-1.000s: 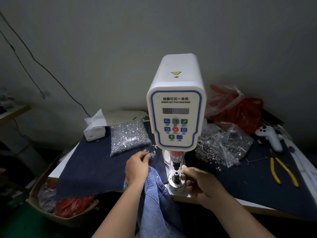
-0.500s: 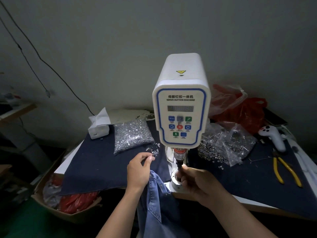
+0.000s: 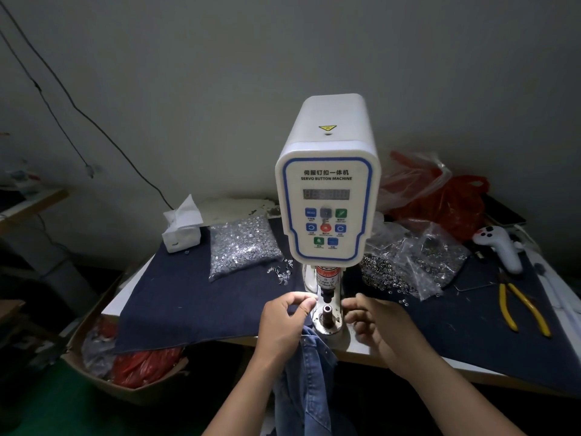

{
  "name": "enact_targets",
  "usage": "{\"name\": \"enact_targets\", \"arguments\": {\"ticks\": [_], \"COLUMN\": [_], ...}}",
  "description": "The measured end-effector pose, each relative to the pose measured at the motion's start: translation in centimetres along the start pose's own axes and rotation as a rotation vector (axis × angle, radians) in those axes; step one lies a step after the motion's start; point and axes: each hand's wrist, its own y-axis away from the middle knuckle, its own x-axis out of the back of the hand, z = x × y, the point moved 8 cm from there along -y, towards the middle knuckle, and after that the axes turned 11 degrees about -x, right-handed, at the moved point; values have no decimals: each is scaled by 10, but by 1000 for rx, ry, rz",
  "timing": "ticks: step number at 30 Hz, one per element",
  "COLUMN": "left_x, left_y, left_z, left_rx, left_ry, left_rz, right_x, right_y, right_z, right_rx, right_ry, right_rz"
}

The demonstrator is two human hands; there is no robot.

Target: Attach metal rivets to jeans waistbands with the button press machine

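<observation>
The white servo button machine (image 3: 327, 199) stands at the table's front edge, its round lower die (image 3: 327, 311) bare under the punch. My left hand (image 3: 283, 322) sits just left of the die, thumb and forefinger pinched together at its rim. What they pinch is too small to tell. The blue jeans (image 3: 309, 372) hang down from under this hand over the table edge. My right hand (image 3: 374, 325) hovers just right of the die with fingers curled, and I see nothing in it. A few loose rivets (image 3: 281, 273) lie behind the left hand.
A bag of silver rivets (image 3: 242, 247) lies left of the machine and a bag of ring parts (image 3: 408, 265) lies right. Yellow pliers (image 3: 522, 309), a white controller (image 3: 500, 247) and red bags (image 3: 440, 199) fill the right side. A tissue box (image 3: 182, 231) sits back left. A cardboard box (image 3: 125, 363) stands on the floor.
My left hand left the loose rivets and came forward to the die's left rim. My right hand drew off the die to its right side. The camera came closer.
</observation>
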Motion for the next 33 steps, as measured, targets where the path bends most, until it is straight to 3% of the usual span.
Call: {"name": "enact_targets", "arguments": {"ticks": [4,20,33], "left_x": [-13,-16,-15], "left_y": [1,-11,-11], "left_z": [9,43,40], "left_rx": [-29,-148,-87], "left_ry": [-95,-536,-480], "left_rz": [-54,-229,-254], "right_x": [46,46,46], "right_y": [-16,-8,-8], "right_z": [-3,-7,-7], "right_rx": [20,66,74], "right_ry": [-1,-12,-12], "right_rz": [150,67,64]}}
